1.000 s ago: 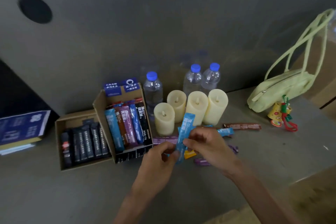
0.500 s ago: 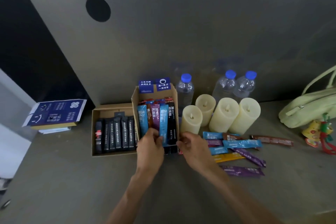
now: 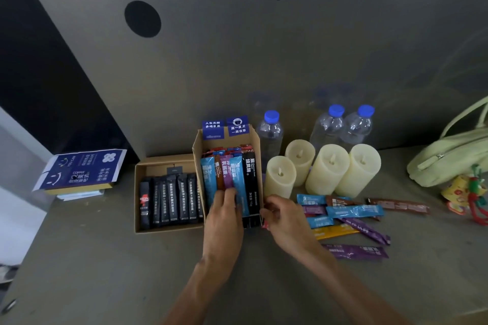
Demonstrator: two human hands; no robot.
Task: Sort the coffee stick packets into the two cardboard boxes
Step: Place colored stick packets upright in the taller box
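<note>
Left hand [image 3: 224,215] presses flat on boxed packets [image 3: 239,174]; right hand [image 3: 285,221] curled, grip unclear. A shove could tip the cardboard box [image 3: 254,145] toward three-o'clock candles [image 3: 280,177].

This looks like an office desk corner. A plain grey tabletop [image 3: 92,272] meets a grey panel [image 3: 264,47] with a round cable hole [image 3: 142,18]. On it are cardboard boxes [image 3: 163,159] of coffee sticks, water bottles [image 3: 327,126], candles [image 3: 327,169], and a handbag [image 3: 446,158] far right.

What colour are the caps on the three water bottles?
Blue caps, seen clearest in the head view.
</note>
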